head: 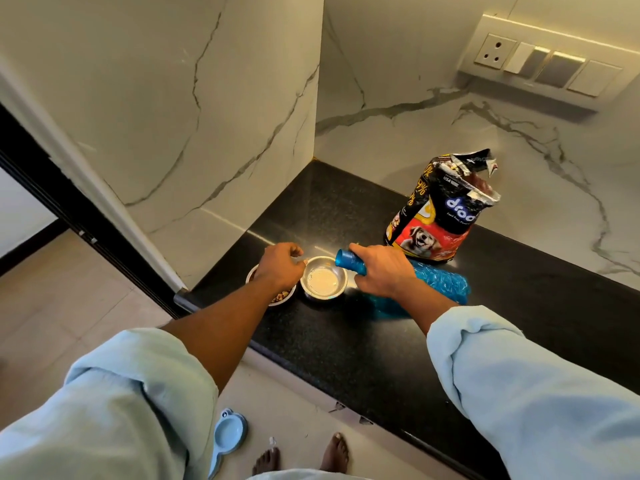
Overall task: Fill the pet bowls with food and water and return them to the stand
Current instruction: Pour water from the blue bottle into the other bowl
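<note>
Right hand (381, 270) grips tilted blue bottle (438, 282) over steel bowl (323, 279); left hand (281, 266) loosely curled, holding nothing visible; bag (441, 211) reads "droo".

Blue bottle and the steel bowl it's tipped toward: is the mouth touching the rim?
Apart. The head view shows the blue bottle, held by the right hand, with its mouth above the steel bowl; dark counter shows between them.

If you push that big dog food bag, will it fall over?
Probably it could. The dog food bag stands tall on the black counter, and its torn top is crumpled, so it looks soft rather than stiff. It would likely sag or tip, and since the top is open, food might spill.
</note>
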The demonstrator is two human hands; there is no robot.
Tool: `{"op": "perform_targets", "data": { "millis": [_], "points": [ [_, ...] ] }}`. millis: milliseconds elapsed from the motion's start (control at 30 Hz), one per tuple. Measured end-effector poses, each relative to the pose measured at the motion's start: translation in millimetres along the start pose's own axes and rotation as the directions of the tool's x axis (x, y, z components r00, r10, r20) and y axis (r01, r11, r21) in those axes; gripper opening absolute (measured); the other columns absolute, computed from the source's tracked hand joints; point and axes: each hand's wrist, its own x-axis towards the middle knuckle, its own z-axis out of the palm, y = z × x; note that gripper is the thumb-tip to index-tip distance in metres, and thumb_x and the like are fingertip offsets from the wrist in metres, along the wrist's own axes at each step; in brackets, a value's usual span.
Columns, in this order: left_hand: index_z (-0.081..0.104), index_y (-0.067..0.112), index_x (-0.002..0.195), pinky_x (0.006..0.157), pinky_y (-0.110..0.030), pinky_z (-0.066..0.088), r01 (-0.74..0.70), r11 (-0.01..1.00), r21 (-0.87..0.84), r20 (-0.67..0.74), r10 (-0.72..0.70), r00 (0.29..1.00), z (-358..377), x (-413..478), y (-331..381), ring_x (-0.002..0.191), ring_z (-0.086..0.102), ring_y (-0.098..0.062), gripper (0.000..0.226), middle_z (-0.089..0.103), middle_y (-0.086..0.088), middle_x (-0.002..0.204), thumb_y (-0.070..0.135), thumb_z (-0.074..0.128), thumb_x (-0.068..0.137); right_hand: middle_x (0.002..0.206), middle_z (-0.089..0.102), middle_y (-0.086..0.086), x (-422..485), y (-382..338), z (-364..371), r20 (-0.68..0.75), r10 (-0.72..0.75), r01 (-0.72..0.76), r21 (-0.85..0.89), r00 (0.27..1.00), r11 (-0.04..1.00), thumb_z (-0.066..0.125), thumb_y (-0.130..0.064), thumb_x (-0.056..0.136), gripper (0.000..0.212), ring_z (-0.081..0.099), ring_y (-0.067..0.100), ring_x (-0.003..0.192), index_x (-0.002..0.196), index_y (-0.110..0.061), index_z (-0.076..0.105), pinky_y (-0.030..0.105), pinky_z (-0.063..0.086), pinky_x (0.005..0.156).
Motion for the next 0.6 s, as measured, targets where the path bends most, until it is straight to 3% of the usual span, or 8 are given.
{"op": "perform_targets", "data": {
  "millis": [600],
  "points": [
    [0.076, 0.02, 0.12, 0.114, -0.047, 0.048, 0.027, 0.997, 0.066, 0.04, -0.03, 0.999, 7.0, 11.3, -11.9, 0.119, 0.066, -0.018, 0.026, 0.074, -0.003, 0.125, 0.019, 0.072, 0.095, 0.114, 0.074, 0.005, 14.9, 3.0, 9.5, 0.135, -0.03, 0.048, -0.128, 0.99, 0.991, 0.069, -0.037, 0.09, 0.05, 0.069, 0.029, 0.104, 0.136, -0.03, 0.052, 0.041, 0.05, 0.09]
  ]
}}
